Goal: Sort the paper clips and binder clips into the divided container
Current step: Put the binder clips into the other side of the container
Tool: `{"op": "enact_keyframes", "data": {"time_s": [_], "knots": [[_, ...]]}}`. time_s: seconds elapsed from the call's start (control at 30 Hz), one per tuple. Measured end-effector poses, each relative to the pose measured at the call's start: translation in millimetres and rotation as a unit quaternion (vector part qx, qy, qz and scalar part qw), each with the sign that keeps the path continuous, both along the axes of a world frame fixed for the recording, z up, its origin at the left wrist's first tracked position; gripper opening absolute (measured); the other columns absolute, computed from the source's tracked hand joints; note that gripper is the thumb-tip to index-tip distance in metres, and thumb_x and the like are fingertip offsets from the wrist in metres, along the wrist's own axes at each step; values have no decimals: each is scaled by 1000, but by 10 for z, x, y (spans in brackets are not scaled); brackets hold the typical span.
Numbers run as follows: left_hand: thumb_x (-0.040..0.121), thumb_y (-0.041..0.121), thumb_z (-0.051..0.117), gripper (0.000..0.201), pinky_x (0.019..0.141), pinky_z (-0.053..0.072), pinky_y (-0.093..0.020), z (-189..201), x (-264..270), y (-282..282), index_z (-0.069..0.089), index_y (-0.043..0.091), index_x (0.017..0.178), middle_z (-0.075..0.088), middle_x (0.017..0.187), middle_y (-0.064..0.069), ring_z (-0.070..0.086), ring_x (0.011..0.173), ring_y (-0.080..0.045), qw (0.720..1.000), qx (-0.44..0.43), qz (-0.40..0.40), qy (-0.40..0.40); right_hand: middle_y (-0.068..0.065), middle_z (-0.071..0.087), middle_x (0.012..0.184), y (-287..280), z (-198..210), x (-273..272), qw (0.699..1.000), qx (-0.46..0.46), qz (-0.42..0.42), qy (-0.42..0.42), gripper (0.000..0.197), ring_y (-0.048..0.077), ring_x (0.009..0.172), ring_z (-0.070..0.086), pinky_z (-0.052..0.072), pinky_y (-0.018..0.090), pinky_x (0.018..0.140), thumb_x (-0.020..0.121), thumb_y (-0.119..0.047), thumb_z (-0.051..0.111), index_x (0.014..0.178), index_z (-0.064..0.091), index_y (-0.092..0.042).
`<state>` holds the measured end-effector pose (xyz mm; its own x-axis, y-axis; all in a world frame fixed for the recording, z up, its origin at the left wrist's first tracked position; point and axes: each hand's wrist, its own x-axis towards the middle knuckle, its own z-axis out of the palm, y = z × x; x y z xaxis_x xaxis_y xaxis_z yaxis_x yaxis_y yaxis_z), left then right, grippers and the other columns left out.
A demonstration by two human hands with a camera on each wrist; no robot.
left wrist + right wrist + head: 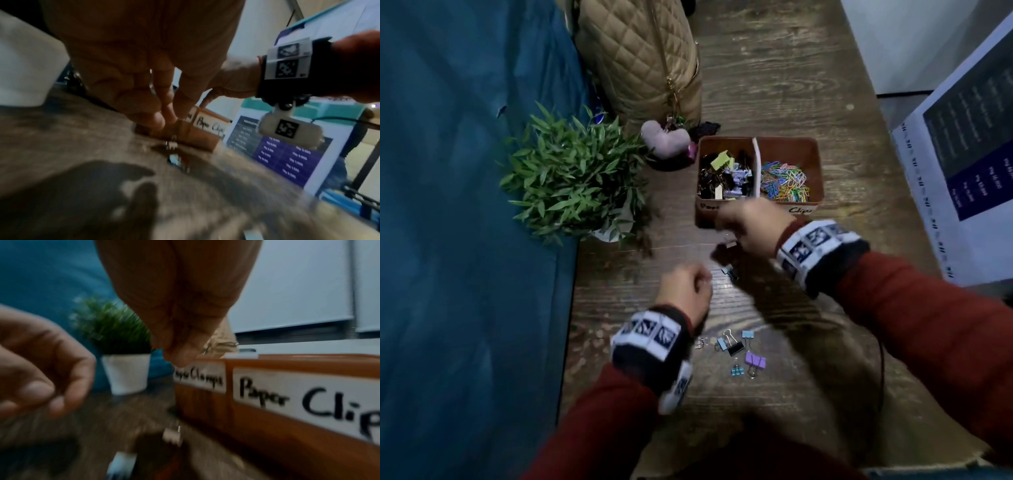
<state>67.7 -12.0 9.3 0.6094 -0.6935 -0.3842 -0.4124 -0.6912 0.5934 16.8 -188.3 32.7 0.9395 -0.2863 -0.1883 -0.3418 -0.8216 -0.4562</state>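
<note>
The brown divided container [799,209] stands mid-table, with binder clips [726,174] in its left half and coloured paper clips [786,181] in its right half. Labels on its front wall [205,402] read "Clamps" and "Paper Clips". My right hand [743,222] hovers just before that front wall with fingertips [180,358] bunched downward; nothing shows between them. Under it lie a black binder clip [729,244] and a blue one [727,272]. My left hand [685,287] is curled like a fist nearer me, with nothing visible in it. Several more binder clips [736,348] lie close to me.
A potted plant [575,178] stands left of the container. A quilted tan bag [640,58] and a pink plush heart [661,138] sit behind it. A printed poster [962,164] leans at the right, a blue cloth [465,205] lies along the left, and a black cable [880,359] crosses near my right arm.
</note>
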Motion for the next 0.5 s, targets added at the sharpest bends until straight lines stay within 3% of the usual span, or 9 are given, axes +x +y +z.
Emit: {"op": "enact_keyframes", "data": {"time_s": [0.07, 0.13, 0.23, 0.3, 0.4, 0.5], "knots": [[88, 25, 60, 15, 80, 44, -22, -135, -161, 230, 63, 25, 102, 59, 106, 2, 58, 92, -15, 998, 63, -21, -11, 3, 57, 127, 91, -234, -22, 992, -19, 90, 89, 42, 26, 115, 53, 45, 34, 94, 80, -4, 58, 118, 60, -21], [85, 40, 61, 31, 86, 43, -26, -234, -310, 409, 56, 31, 114, 48, 116, 4, 54, 102, -17, 991, 121, -53, -16, -3, 39, 146, 110, -391, 11, 975, -53, 140, 165, 53, 27, 129, 38, 41, 41, 101, 85, -6, 55, 133, 48, -25], [77, 56, 64, 56, 92, 44, -29, -323, -469, 546, 48, 34, 125, 41, 121, 4, 48, 112, -17, 986, 145, -80, -8, -2, 32, 150, 25, -546, 41, 951, -81, 155, 256, 58, 31, 131, 34, 40, 44, 103, 89, -9, 46, 141, 34, -32], [72, 59, 66, 65, 94, 44, -31, -362, -523, 574, 45, 32, 128, 37, 122, 4, 45, 114, -16, 987, 141, -81, -6, 1, 33, 150, -49, -595, -34, 951, -92, 144, 259, 59, 32, 127, 39, 42, 43, 101, 89, -9, 43, 142, 32, -33], [69, 57, 70, 70, 98, 42, -32, -392, -560, 562, 44, 30, 128, 34, 121, 2, 42, 115, -16, 989, 123, -80, -7, 0, 31, 150, -142, -588, -310, 958, -121, 120, 230, 54, 30, 124, 41, 41, 40, 100, 91, -3, 41, 142, 37, -21], [72, 44, 74, 65, 95, 43, -28, -412, -570, 496, 44, 28, 127, 33, 120, 2, 43, 111, -15, 991, 108, -81, -10, 11, 44, 136, -197, -626, -707, 974, -125, 46, 184, 44, 31, 118, 47, 42, 41, 97, 92, -7, 43, 135, 46, -15]]}}
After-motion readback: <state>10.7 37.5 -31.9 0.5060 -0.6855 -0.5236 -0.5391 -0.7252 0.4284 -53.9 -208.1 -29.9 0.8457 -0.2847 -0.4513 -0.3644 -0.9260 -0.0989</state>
